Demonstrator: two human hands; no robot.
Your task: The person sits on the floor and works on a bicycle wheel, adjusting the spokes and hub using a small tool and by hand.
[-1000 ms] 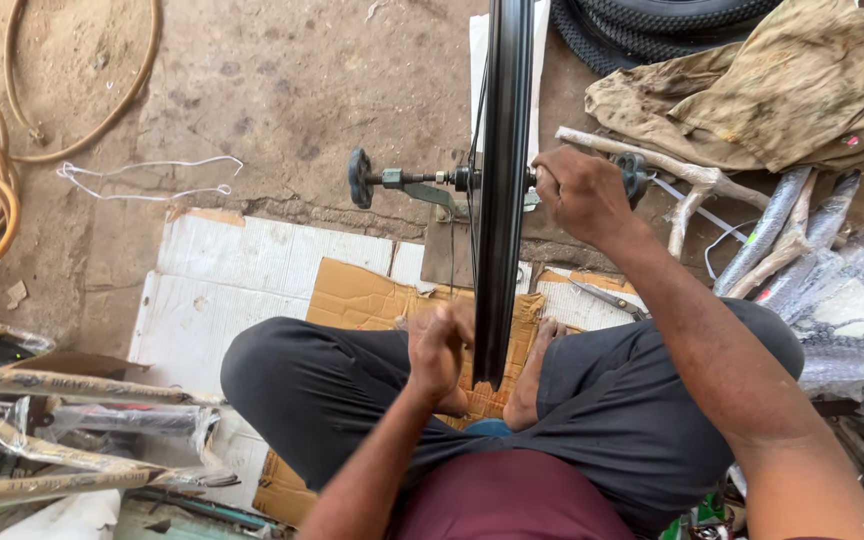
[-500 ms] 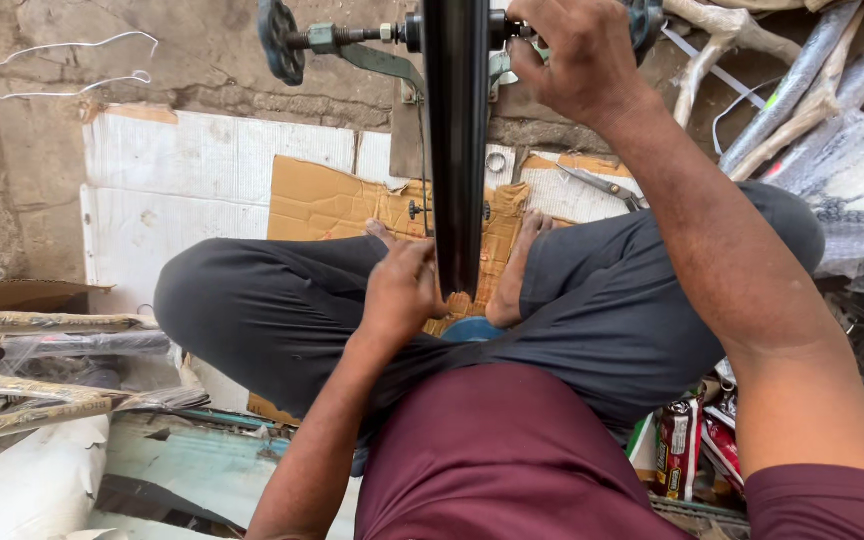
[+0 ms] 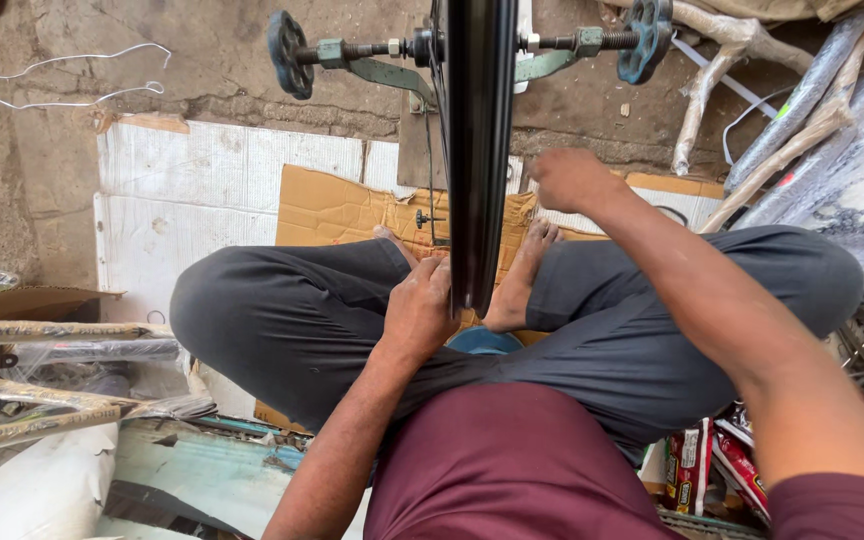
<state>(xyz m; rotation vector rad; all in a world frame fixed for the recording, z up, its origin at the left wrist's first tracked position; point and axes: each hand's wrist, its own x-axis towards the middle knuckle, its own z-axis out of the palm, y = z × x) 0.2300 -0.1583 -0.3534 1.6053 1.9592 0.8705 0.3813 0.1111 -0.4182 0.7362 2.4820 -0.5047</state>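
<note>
A black bicycle wheel rim [image 3: 479, 150] stands edge-on in a green truing stand [image 3: 372, 62] with round knobs on both sides. My left hand [image 3: 420, 305] grips the rim's lower edge, fingers curled against it. My right hand [image 3: 570, 180] hovers to the right of the rim, over the cardboard, fingers loosely curled and holding nothing that I can see. I sit cross-legged in dark trousers [image 3: 292, 320], bare feet under the rim.
Flattened brown cardboard [image 3: 337, 210] and white board [image 3: 192, 190] lie under me. Wrapped bicycle parts [image 3: 812, 130] are piled at the right, wrapped tubes [image 3: 52, 330] at the left. A white wire [image 3: 62, 85] lies on the concrete. Red packets [image 3: 712, 460] sit by my right hip.
My right hand has come off the hub area and dropped down to the right of the rim. The left hand stays on the rim's lower edge. The view tilted further down.
</note>
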